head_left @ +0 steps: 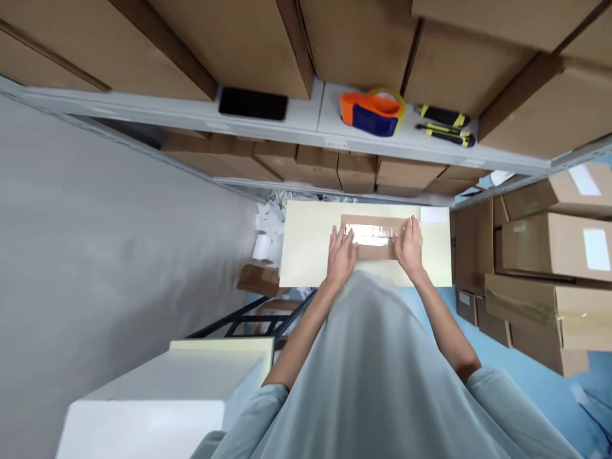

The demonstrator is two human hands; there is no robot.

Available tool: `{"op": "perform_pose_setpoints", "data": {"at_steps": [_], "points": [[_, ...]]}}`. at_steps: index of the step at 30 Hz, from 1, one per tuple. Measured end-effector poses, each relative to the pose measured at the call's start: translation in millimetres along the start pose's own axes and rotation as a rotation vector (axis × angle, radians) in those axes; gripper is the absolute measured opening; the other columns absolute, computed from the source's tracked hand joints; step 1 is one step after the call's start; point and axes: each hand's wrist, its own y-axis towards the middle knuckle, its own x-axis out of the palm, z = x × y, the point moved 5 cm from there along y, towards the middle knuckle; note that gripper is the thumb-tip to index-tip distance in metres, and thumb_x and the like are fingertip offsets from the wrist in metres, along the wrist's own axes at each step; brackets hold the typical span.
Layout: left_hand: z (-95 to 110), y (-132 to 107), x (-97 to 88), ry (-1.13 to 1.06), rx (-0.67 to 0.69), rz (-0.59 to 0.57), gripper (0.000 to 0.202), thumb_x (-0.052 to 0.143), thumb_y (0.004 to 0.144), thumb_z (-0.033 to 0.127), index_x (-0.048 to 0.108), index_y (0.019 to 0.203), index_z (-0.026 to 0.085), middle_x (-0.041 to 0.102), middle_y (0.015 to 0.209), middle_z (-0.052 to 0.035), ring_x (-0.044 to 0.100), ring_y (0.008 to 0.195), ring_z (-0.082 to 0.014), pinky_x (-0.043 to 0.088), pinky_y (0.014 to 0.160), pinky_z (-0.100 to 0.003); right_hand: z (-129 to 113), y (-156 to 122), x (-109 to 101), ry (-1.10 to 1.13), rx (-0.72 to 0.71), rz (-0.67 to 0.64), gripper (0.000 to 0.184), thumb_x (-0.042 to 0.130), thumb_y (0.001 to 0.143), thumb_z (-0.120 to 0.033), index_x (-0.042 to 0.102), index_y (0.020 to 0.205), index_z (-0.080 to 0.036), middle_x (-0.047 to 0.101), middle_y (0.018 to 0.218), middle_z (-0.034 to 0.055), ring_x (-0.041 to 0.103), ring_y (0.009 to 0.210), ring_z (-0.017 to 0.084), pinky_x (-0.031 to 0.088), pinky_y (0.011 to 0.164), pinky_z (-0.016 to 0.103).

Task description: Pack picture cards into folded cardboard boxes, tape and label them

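A small flat cardboard box [377,252] lies on the pale yellow tabletop [306,248], with shiny clear tape [368,234] running along its top. My left hand [342,256] rests on the box's left end, fingers stretched and slightly spread. At the right end, my right hand [410,245] lies with its fingers extended and its thumb toward the tape. Both hands touch the box from above, and neither is wrapped round it. A white paper label [433,215] lies at the table's back right corner.
Above the table, a grey shelf [191,109] bears large cartons, a black phone-like slab [253,104], an orange and blue tape dispenser [370,115] and two yellow-black utility knives [444,126]. Stacked cartons [526,245] stand right. A grey wall [119,223] and paper scraps [271,226] are left.
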Motion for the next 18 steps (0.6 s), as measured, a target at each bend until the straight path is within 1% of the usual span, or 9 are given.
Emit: {"op": "perform_pose_setpoints", "data": {"at_steps": [1,3,6,8,10,12,15,16,18], "points": [[9,-1,12.9,0.043,0.045,-0.07,0.049,0.044,0.113,0.037,0.061,0.156,0.023,0.04,0.179,-0.0105,0.017,0.173,-0.0345,0.022,0.139,-0.063,5,-15,13,0.015,0.041,-0.014,0.079,0.03,0.112,-0.052,0.018,0.174,-0.003,0.025,0.18,0.0293,0.02,0.171,0.038,0.027,0.134,0.065],[28,0,39.9,0.115,0.126,-0.207,0.05,0.043,0.113,0.037,0.061,0.158,0.024,0.039,0.179,-0.0084,0.017,0.173,-0.0337,0.018,0.14,-0.063,13,-29,35,0.051,0.143,-0.032,0.089,0.033,0.111,-0.058,0.012,0.173,0.003,0.021,0.179,0.0341,0.02,0.17,0.04,0.029,0.133,0.065],[44,-1,71.3,0.209,0.171,-0.346,0.057,0.045,0.112,0.037,0.05,0.167,0.022,0.03,0.182,-0.0091,0.012,0.173,-0.0345,0.016,0.14,-0.063,25,-27,53,0.106,0.295,-0.051,0.106,0.04,0.107,-0.069,0.01,0.171,0.008,0.023,0.177,0.0391,0.026,0.167,0.044,0.036,0.13,0.062],[45,-3,81.8,0.265,0.173,-0.38,0.062,0.047,0.112,0.04,0.044,0.171,0.023,0.022,0.184,-0.0084,0.005,0.174,-0.0357,0.012,0.14,-0.064,35,-21,57,0.13,0.376,-0.079,0.112,0.044,0.104,-0.075,0.01,0.172,0.007,0.028,0.174,0.0396,0.038,0.162,0.047,0.044,0.124,0.062],[42,-6,84.8,0.294,0.175,-0.39,0.066,0.046,0.112,0.046,0.038,0.174,0.024,0.018,0.185,-0.0074,0.0,0.174,-0.0354,0.006,0.14,-0.065,46,-17,56,0.149,0.433,-0.116,0.107,0.04,0.105,-0.076,0.013,0.173,0.001,0.036,0.172,0.037,0.05,0.153,0.047,0.05,0.117,0.061],[33,-8,81.5,0.297,0.157,-0.393,0.07,0.043,0.112,0.05,0.032,0.176,0.024,0.019,0.185,-0.0074,-0.001,0.174,-0.0339,0.004,0.141,-0.063,55,-16,55,0.183,0.459,-0.161,0.092,0.031,0.109,-0.071,0.019,0.174,-0.006,0.048,0.167,0.0315,0.06,0.144,0.044,0.054,0.113,0.059],[11,-8,66.7,0.311,0.068,-0.375,0.074,0.036,0.113,0.054,0.025,0.178,0.02,0.017,0.186,-0.0095,0.002,0.174,-0.0326,0.003,0.141,-0.061,65,-18,54,0.264,0.465,-0.21,0.077,0.021,0.113,-0.064,0.025,0.173,-0.016,0.064,0.156,0.0225,0.066,0.137,0.041,0.056,0.11,0.057],[3,-8,60.5,0.325,0.036,-0.363,0.075,0.033,0.114,0.055,0.024,0.178,0.019,0.015,0.186,-0.0103,0.004,0.174,-0.0325,0.002,0.141,-0.061,67,-19,54,0.284,0.467,-0.216,0.076,0.02,0.113,-0.064,0.026,0.173,-0.018,0.066,0.154,0.021,0.066,0.136,0.04,0.056,0.109,0.057],[-9,-8,50.0,0.357,0.001,-0.346,0.076,0.029,0.114,0.057,0.022,0.178,0.017,0.011,0.186,-0.0124,0.005,0.174,-0.0324,0.0,0.14,-0.062,69,-19,55,0.302,0.474,-0.215,0.075,0.018,0.113,-0.062,0.024,0.174,-0.019,0.065,0.155,0.0206,0.066,0.136,0.04,0.055,0.11,0.058]]}}
